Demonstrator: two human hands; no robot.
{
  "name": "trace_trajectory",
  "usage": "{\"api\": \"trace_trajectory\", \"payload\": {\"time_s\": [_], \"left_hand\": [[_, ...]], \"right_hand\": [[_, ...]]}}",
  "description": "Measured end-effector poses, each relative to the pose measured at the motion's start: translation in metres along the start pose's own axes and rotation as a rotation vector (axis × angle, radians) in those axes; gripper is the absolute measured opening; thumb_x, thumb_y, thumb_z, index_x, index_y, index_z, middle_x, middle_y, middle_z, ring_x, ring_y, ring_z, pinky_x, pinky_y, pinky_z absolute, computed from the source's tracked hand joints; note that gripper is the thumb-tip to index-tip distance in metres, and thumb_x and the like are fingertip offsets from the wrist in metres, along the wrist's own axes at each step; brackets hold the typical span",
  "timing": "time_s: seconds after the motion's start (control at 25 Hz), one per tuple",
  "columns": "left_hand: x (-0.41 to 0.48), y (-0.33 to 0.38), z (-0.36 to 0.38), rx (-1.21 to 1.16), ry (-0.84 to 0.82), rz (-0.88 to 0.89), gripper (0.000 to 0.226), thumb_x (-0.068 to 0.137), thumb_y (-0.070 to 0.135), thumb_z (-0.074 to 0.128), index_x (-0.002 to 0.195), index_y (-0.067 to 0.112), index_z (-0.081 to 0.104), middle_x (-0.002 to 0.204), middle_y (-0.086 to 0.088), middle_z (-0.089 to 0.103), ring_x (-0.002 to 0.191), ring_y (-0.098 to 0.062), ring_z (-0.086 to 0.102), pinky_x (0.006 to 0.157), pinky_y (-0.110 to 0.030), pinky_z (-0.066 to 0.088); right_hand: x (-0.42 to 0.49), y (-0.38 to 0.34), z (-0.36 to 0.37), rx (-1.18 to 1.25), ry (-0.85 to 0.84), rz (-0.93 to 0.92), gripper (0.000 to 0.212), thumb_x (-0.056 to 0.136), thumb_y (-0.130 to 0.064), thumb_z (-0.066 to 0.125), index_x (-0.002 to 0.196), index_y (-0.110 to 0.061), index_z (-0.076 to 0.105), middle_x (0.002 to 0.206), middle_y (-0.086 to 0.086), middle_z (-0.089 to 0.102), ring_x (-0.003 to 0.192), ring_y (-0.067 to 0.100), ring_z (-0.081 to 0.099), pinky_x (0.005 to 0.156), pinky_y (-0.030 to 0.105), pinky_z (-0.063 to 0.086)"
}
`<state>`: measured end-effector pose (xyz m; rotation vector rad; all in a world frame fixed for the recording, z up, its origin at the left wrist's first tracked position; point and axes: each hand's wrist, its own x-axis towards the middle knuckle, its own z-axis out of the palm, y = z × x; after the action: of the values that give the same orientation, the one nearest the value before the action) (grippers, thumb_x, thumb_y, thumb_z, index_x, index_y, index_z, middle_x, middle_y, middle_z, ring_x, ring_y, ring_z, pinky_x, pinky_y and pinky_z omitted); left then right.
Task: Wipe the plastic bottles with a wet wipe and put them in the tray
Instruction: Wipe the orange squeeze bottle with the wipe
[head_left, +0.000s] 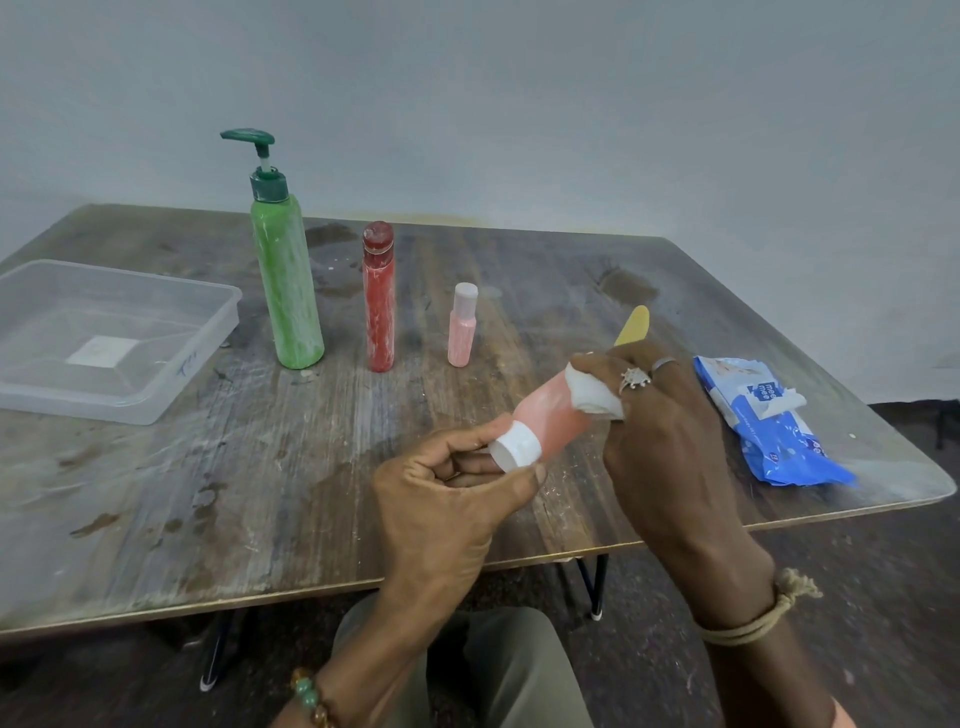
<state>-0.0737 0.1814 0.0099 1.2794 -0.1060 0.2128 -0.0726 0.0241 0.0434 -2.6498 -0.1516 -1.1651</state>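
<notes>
**Pink bottle held over the desk and wiped**

Head view: a pink bottle (550, 413) with a white cap is held tilted above the wooden desk (519, 270), between both hands. Its cap end is gripped by the curled fingers of the left hand (457, 483). A folded white wet wipe (595, 397) is pinched by the right hand (660, 431) and pressed round the bottle's far end. Three bottles are seen upright in a row farther back: a green pump bottle (288, 280), a red bottle (379, 306) and a small pink bottle (462, 332). A clear plastic tray (78, 408) is placed at the left, holding no bottles. A blue wet-wipe pack (769, 431) lies at the right. A yellow item (635, 322) is partly hidden behind the right hand
</notes>
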Motion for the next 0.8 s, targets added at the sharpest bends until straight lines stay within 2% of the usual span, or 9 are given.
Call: {"api": "trace_trajectory", "payload": {"time_s": [0.12, 0.32, 0.44, 0.52, 0.6, 0.72, 0.8], "left_hand": [[0.001, -0.001, 0.000, -0.037, 0.011, -0.036, 0.041, 0.057, -0.007, 0.088, 0.090, 0.015, 0.076, 0.077, -0.008, 0.077, 0.068, -0.017, 0.074, 0.063, -0.029, 0.061], [0.002, 0.007, 0.002, -0.180, 0.006, -0.118, 0.041, 0.054, -0.009, 0.085, 0.088, 0.012, 0.076, 0.072, -0.007, 0.075, 0.064, -0.013, 0.069, 0.059, -0.022, 0.057], [0.004, 0.009, 0.002, -0.223, 0.016, -0.143, 0.040, 0.055, -0.011, 0.083, 0.089, 0.009, 0.075, 0.073, -0.006, 0.075, 0.065, -0.011, 0.069, 0.059, -0.020, 0.056], [0.005, 0.010, 0.000, -0.240, 0.036, -0.154, 0.043, 0.052, -0.005, 0.084, 0.091, 0.008, 0.074, 0.075, -0.005, 0.076, 0.067, -0.011, 0.070, 0.061, -0.020, 0.056], [0.005, 0.011, 0.001, -0.239, 0.043, -0.157, 0.045, 0.048, 0.000, 0.083, 0.092, 0.008, 0.074, 0.075, -0.004, 0.076, 0.068, -0.011, 0.070, 0.061, -0.019, 0.056], [0.005, 0.014, 0.003, -0.255, 0.040, -0.147, 0.046, 0.048, 0.000, 0.083, 0.093, 0.005, 0.073, 0.076, -0.005, 0.076, 0.069, -0.012, 0.071, 0.062, -0.021, 0.057], [0.005, 0.015, 0.003, -0.255, 0.035, -0.138, 0.046, 0.048, 0.000, 0.083, 0.092, 0.006, 0.073, 0.076, -0.005, 0.076, 0.069, -0.012, 0.071, 0.062, -0.021, 0.057]], "right_hand": [[-0.018, -0.011, 0.004, 0.003, 0.055, 0.025, 0.044, 0.072, 0.019, 0.069, 0.111, 0.000, 0.070, 0.104, 0.017, 0.065, 0.090, 0.033, 0.060, 0.080, 0.028, 0.043], [-0.016, -0.013, 0.006, 0.044, 0.141, 0.112, 0.043, 0.074, 0.016, 0.068, 0.114, 0.001, 0.068, 0.106, 0.019, 0.064, 0.092, 0.033, 0.060, 0.081, 0.023, 0.042], [-0.023, -0.021, 0.006, 0.021, 0.158, 0.076, 0.042, 0.075, 0.017, 0.067, 0.115, 0.003, 0.068, 0.105, 0.019, 0.064, 0.092, 0.032, 0.059, 0.080, 0.024, 0.041], [-0.024, -0.022, 0.006, 0.047, 0.128, 0.029, 0.041, 0.075, 0.018, 0.066, 0.114, 0.004, 0.068, 0.106, 0.019, 0.064, 0.094, 0.030, 0.059, 0.082, 0.022, 0.041], [-0.023, -0.022, 0.007, 0.063, 0.150, 0.071, 0.041, 0.076, 0.017, 0.065, 0.113, 0.002, 0.069, 0.105, 0.018, 0.064, 0.094, 0.028, 0.058, 0.084, 0.019, 0.038], [-0.026, -0.029, 0.005, 0.035, 0.161, 0.028, 0.033, 0.087, 0.001, 0.052, 0.117, 0.002, 0.068, 0.107, 0.018, 0.064, 0.094, 0.030, 0.059, 0.083, 0.024, 0.042], [-0.023, -0.027, 0.004, 0.045, 0.153, 0.001, 0.032, 0.087, 0.000, 0.057, 0.117, 0.001, 0.068, 0.107, 0.018, 0.064, 0.094, 0.029, 0.059, 0.080, 0.028, 0.045]]}}
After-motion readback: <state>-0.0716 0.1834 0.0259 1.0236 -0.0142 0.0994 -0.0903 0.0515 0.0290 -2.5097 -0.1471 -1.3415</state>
